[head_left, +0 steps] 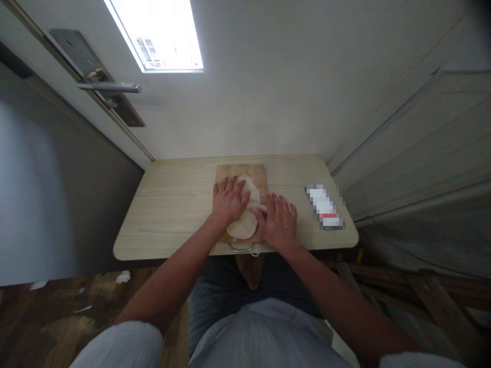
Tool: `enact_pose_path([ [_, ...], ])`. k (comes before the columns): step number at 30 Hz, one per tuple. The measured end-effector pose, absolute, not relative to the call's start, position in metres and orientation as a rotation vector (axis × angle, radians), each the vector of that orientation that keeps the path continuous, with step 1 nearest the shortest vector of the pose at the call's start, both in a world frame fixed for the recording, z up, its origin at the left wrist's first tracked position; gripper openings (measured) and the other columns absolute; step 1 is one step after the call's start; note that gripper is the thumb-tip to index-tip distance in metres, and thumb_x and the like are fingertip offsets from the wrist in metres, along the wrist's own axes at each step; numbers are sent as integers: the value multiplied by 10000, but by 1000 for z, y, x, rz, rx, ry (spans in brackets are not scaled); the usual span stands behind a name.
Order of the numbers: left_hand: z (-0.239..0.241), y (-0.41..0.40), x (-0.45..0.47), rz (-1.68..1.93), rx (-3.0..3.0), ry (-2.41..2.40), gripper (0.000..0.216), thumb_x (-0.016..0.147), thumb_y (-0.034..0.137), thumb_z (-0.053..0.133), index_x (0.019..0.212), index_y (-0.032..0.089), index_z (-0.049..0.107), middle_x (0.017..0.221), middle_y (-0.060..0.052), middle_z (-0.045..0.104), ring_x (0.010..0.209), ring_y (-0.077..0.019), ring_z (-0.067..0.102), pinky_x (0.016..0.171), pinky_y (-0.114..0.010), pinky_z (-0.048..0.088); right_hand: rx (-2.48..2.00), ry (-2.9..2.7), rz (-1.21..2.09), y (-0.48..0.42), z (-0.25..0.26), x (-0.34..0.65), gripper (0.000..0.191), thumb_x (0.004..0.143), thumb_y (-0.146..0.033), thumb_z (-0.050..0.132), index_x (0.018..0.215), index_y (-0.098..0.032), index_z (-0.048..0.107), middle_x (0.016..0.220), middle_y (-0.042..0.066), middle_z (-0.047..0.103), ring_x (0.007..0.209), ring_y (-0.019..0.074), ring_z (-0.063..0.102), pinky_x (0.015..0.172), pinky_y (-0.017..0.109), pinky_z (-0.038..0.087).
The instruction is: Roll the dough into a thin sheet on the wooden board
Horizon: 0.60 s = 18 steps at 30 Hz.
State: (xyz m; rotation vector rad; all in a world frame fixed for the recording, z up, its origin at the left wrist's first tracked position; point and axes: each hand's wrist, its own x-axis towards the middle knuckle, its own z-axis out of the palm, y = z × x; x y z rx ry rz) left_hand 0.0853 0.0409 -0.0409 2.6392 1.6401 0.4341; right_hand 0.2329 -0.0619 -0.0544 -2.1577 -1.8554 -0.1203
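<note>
A pale sheet of dough (245,222) lies flat on a wooden cutting board (256,174) on a small light wood table (172,209). A white rolling pin (261,208) lies across the dough, mostly hidden under my hands. My left hand (228,200) presses on its left part with fingers stretched over the dough. My right hand (278,221) presses on its right part, fingers flat and slightly spread. Both palms face down.
A blurred-out flat object (325,207) lies on the table at the right. A door with a metal lever handle (109,88) stands at the left, a white wall behind. A metal loop (241,249) hangs at the board's near edge. Wooden floor lies below.
</note>
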Motion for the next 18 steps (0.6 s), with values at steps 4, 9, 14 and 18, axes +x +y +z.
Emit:
enact_pose_path([
  [4, -39, 54, 94, 399, 2629, 1653, 522, 1032, 535, 321, 1452, 298, 522, 1578, -62, 468, 1454, -319, 378, 1194, -547, 269, -2178, -1839, -119, -47, -52, 240, 609, 1041, -547, 355, 1530, -196, 447, 1556, 143, 479, 1427, 360, 369, 1149, 572, 207],
  [9, -34, 74, 105, 369, 2632, 1610, 563, 1026, 575, 293, 1450, 283, 521, 1571, -73, 473, 1437, -321, 395, 1166, -542, 302, -2209, -1819, -128, -26, -51, 251, 629, 1040, -586, 308, 1511, -207, 481, 1525, 153, 511, 1409, 366, 386, 1143, 583, 212],
  [14, -33, 89, 112, 354, 2625, 1582, 574, 1028, 566, 284, 1483, 274, 477, 1561, -81, 480, 1423, -317, 406, 1155, -529, 313, -2233, -1789, -155, -9, -52, 258, 625, 1042, -593, 283, 1461, -206, 536, 1512, 151, 523, 1408, 370, 386, 1145, 604, 203],
  [18, -35, 101, 117, 336, 2610, 1574, 589, 1023, 575, 292, 1488, 261, 470, 1581, -90, 450, 1435, -326, 385, 1153, -544, 306, -2252, -1770, -172, 3, -54, 263, 626, 1036, -608, 287, 1465, -223, 531, 1517, 147, 519, 1401, 377, 391, 1133, 632, 220],
])
